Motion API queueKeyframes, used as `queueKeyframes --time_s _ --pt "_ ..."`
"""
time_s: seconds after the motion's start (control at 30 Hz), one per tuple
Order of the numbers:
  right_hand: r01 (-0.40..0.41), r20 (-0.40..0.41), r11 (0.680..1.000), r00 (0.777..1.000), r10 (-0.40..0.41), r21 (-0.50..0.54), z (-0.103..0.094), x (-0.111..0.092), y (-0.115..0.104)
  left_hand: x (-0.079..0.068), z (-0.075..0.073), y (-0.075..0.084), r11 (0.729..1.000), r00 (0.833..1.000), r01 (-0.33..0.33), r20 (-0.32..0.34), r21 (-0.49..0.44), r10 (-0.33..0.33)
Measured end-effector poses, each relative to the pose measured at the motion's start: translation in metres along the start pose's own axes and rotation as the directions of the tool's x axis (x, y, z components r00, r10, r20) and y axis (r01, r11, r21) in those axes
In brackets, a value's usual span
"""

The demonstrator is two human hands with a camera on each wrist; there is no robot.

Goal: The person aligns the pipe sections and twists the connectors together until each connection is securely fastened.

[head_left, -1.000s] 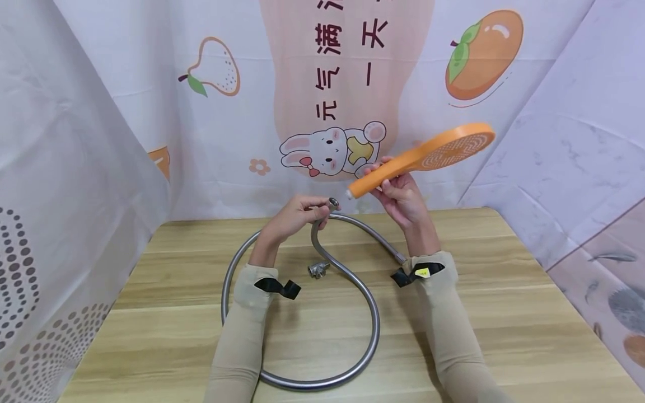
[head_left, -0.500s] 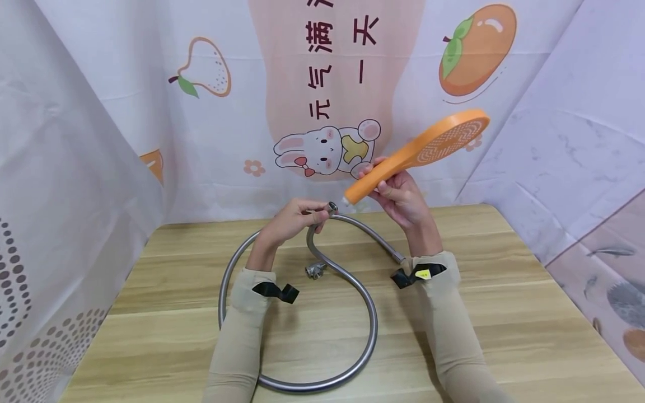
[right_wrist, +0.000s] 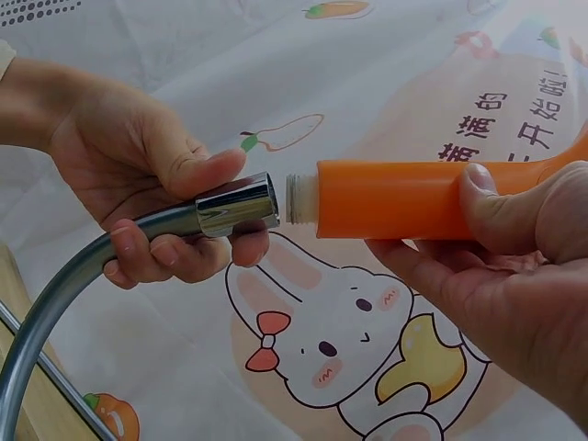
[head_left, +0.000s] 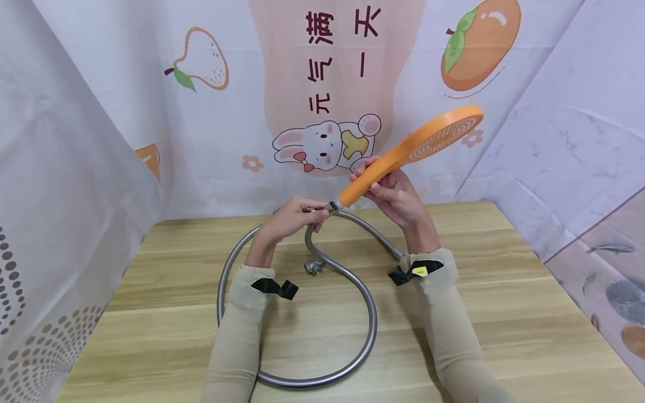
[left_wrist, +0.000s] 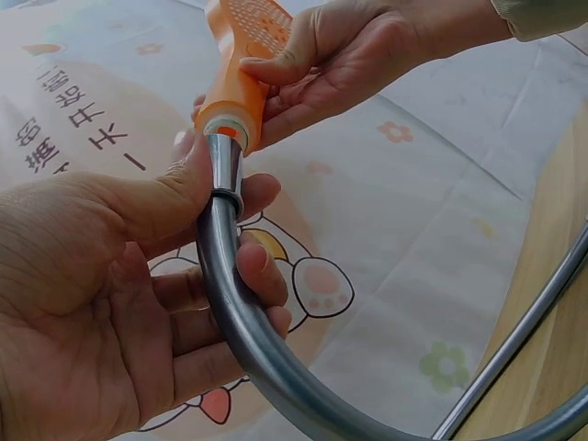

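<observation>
My left hand point(head_left: 294, 220) grips the metal shower hose point(head_left: 371, 313) just behind its chrome end nut point(right_wrist: 237, 206), thumb on top and fingers curled beneath. In my right hand point(head_left: 400, 198) is the handle of an orange shower head point(head_left: 403, 152), pinched between thumb and fingers, its perforated face tilted up to the right. The pale threaded end point(right_wrist: 301, 199) of the handle faces the nut's opening. In the right wrist view a narrow gap separates the two, roughly in line. Both are held above the table's far edge.
A small metal valve fitting point(head_left: 314, 267) lies on the wooden table point(head_left: 478, 313) inside the hose loop. The hose's other end point(head_left: 397, 253) rests near my right wrist. A printed cloth point(head_left: 221, 145) hangs behind the table and at both sides.
The shower head has moved down and left, bringing its threaded end close to the hose nut. My left hand has stayed nearly in place. Both hands have kept their holds.
</observation>
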State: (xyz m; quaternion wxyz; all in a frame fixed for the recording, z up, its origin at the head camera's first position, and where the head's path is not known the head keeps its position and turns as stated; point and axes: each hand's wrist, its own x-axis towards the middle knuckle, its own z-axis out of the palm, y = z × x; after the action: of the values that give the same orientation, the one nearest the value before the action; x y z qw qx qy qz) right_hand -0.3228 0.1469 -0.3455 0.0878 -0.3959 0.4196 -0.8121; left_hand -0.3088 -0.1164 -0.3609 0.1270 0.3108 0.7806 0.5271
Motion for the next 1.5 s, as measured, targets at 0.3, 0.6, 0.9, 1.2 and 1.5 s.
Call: queueKeyframes --time_s 0.3,0.6,0.9,1.2,1.5 --pt "0.017 0.031 0.999 0.999 -0.016 -0.040 0.001 0.001 0.000 0.002 0.000 0.002 1.000 1.000 0.018 -0.008 0.008 -0.018" --pt "0.024 0.040 0.997 0.999 -0.022 -0.068 0.005 0.000 -0.002 0.002 0.002 0.002 1.000 1.000 0.024 -0.012 0.005 -0.023" --pt "0.038 0.034 0.997 0.999 -0.036 -0.074 0.005 -0.002 0.001 0.003 0.006 -0.002 0.999 1.000 0.003 0.000 -0.033 -0.003" --pt "0.113 0.024 0.988 0.994 -0.111 -0.103 0.005 -0.002 0.000 0.008 0.013 -0.011 0.976 0.998 -0.034 0.035 -0.215 0.043" --pt "0.103 0.028 0.990 0.994 -0.101 -0.100 0.010 0.001 0.000 0.003 0.008 -0.004 0.976 0.993 0.031 0.114 -0.214 -0.006"
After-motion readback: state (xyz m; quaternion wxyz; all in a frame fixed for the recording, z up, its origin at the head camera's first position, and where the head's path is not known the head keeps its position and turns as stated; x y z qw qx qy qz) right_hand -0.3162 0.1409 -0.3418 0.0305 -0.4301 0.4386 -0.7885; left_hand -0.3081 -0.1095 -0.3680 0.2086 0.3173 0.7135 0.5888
